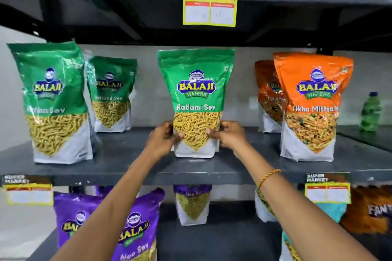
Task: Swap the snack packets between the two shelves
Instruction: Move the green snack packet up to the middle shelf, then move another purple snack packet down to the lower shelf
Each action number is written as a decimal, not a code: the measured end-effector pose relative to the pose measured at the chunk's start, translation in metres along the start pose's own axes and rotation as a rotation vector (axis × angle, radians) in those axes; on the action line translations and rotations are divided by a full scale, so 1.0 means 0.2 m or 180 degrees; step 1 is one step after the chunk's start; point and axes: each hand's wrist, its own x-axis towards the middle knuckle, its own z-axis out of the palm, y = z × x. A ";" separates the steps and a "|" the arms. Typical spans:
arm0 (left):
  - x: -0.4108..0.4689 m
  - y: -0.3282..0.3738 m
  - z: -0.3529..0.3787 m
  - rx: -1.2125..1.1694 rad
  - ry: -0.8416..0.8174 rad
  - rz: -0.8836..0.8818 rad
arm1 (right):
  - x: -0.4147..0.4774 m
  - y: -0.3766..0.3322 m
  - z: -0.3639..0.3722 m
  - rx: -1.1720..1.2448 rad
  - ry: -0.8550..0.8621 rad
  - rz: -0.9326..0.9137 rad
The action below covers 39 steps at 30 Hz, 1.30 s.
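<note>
Fingers (214, 133) of both hands clasp the upright green Ratlami Sev packet (196, 91), yellow sev showing.

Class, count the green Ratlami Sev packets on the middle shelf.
3: one at the left front, one behind it, one in the centre held by both hands. Others may be hidden behind.

1. Green Ratlami Sev packet (196, 99) upright at middle shelf (127, 167) centre
2. Gripped low by left hand (162, 141) and right hand (230, 135)
3. Orange Tikha Mitha packet (311, 106) standing right
4. Purple Aloo Sev packets (135, 226) below
</note>
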 end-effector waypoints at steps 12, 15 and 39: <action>0.02 -0.09 -0.02 0.0168 -0.0914 -0.0310 | 0.02 0.09 -0.03 -0.0184 -0.0528 0.0090; 0.00 -0.09 -0.02 0.0237 -0.0770 -0.0342 | 0.00 0.09 -0.04 -0.0195 -0.0442 0.0100; -0.27 0.09 -0.08 0.0599 0.0338 -0.0121 | -0.29 -0.09 -0.08 -0.0441 0.0852 -0.1035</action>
